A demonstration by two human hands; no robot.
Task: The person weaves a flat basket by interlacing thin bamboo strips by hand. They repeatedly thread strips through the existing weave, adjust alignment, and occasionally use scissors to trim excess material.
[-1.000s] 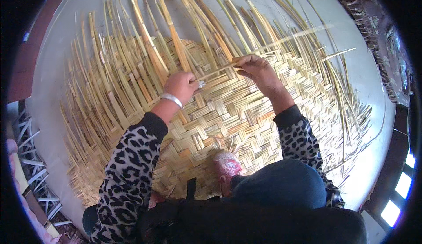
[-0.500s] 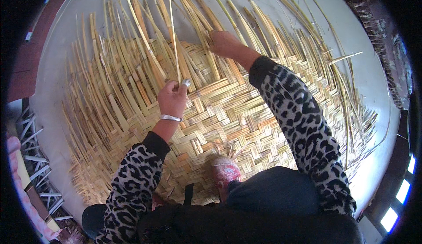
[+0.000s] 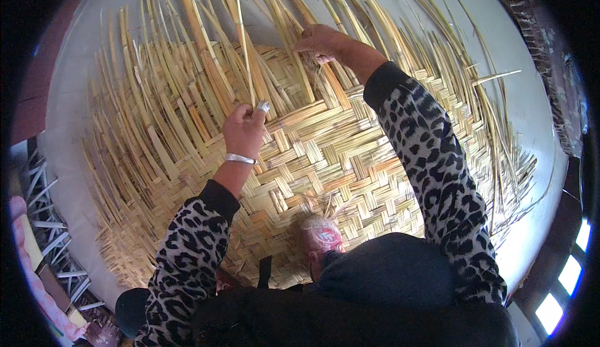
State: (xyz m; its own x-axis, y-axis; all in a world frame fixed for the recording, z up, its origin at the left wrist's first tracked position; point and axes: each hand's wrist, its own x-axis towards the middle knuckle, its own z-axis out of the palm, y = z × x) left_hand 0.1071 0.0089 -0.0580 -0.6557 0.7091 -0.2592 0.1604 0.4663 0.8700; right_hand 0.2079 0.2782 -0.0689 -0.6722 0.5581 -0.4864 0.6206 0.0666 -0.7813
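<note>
A mat of woven reed strips [image 3: 369,191] spreads out under me, its herringbone weave tight near my body and its far edge a fringe of loose strips [image 3: 134,103]. My left hand [image 3: 244,131] is closed at the edge of the weave, pinching a thin upright reed strip [image 3: 244,47]. A whitish wrap [image 3: 263,107] covers its thumb tip. Farther off and to the right, my right hand [image 3: 325,40] bends over the loose strips, fingers curled round some of them. Its palm side is mostly hidden.
My shoe [image 3: 322,237] rests on the mat near my bent knee [image 3: 387,269]. Under the mat lies a pale grey surface [image 3: 75,103]. White lattice-like strips [image 3: 59,247] show at the left, and a dark fringed edge [image 3: 540,53] at the far right.
My right hand has lifted slightly and turned, so its curled fingers now show from the side. My left hand keeps its pinch, a little higher in the picture as the view shifts.
</note>
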